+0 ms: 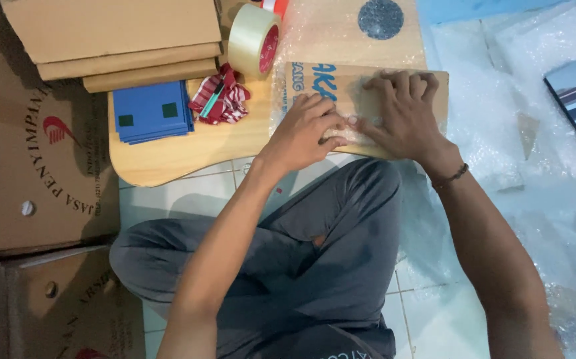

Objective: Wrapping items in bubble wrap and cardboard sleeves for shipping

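Flat brown cardboard parcel wrapped in bubble film (368, 100) lies under both hands: left hand (304, 129) and right hand (401, 110) pressed flat on it (fingers spread, gripping nothing), clear tape roll (253, 38) far left.

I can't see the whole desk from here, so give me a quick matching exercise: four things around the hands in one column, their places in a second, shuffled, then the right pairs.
Things:
1. tape roll
2. blue stack
3. cardboard piece
4. red-and-white cloth

Places:
A. under both hands, the left hand and the right hand
B. on the left part of the wooden board
C. standing on edge at the board's far side
D. between the blue stack and the cardboard piece

Pairs: 1-C, 2-B, 3-A, 4-D
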